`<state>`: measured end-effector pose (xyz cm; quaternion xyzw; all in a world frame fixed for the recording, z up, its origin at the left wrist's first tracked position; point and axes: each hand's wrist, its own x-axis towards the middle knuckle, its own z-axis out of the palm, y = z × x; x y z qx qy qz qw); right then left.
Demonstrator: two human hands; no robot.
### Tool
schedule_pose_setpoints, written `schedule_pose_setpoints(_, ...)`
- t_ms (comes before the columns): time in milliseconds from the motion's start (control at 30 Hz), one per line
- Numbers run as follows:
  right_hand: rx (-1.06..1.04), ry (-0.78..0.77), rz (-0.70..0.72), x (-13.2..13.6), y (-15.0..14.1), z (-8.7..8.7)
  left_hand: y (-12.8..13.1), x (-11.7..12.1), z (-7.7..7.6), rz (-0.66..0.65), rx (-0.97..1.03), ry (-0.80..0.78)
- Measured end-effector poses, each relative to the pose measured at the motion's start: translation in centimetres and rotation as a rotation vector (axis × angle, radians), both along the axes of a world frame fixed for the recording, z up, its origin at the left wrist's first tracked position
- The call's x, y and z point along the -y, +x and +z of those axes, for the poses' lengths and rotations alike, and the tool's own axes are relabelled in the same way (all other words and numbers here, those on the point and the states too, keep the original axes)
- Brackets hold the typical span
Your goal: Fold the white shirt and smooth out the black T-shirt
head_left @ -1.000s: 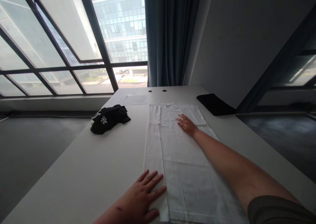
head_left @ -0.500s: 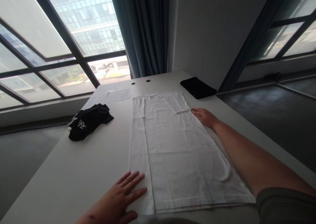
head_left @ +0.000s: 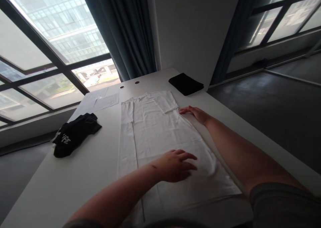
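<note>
Pressing flat on the white shirt point(head_left: 160, 134), spread lengthwise along the bench point(head_left: 82, 174): left hand point(head_left: 175, 164) unclenched, palm down near the hem. Best kept spread-fingered, weight even, so the cloth stays smooth. Farther off, right hand point(head_left: 197, 113) also unclenched, resting at the shirt's right edge by the sleeve. Beyond, black garment point(head_left: 72, 137), papers point(head_left: 105, 101), dark pad point(head_left: 185, 83). Near hem cut off by the frame; print on the black garment unreadable.

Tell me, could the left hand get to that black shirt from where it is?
Probably yes. The left hand lies flat on the white shirt, and only bare table lies between it and the black shirt off to its left. Nothing blocks the way, though it looks a fair stretch.
</note>
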<state>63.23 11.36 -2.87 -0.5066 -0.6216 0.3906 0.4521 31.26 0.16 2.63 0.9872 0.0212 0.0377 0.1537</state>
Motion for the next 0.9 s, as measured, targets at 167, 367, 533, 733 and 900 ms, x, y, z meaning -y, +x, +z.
schedule_pose_setpoints(167, -0.124, -0.045, 0.028, -0.4, 0.2, -0.4, 8.8, 0.5, -0.4, -0.137, -0.054, 0.112)
schedule_pose_setpoints(367, -0.351, -0.055, -0.024, -2.7, 1.5, -1.7, 11.5, 0.4, -0.3, -0.184, -0.179, 0.105)
schedule_pose_setpoints(533, -0.054, 0.059, -0.287, -3.5, 1.6, -2.0, 9.9, 0.1, 1.2, -0.206, -0.145, 0.046)
schedule_pose_setpoints(733, 0.393, 0.025, -0.133, -4.0, 0.2, -1.4, 5.5, 0.4, 3.4, -0.074, -0.097, -0.052)
schedule_pose_setpoints(900, 0.485, 0.015, -0.11, -6.7, -1.0, -1.6, 1.8, 1.6, 3.7, 0.029, 0.012, -0.155)
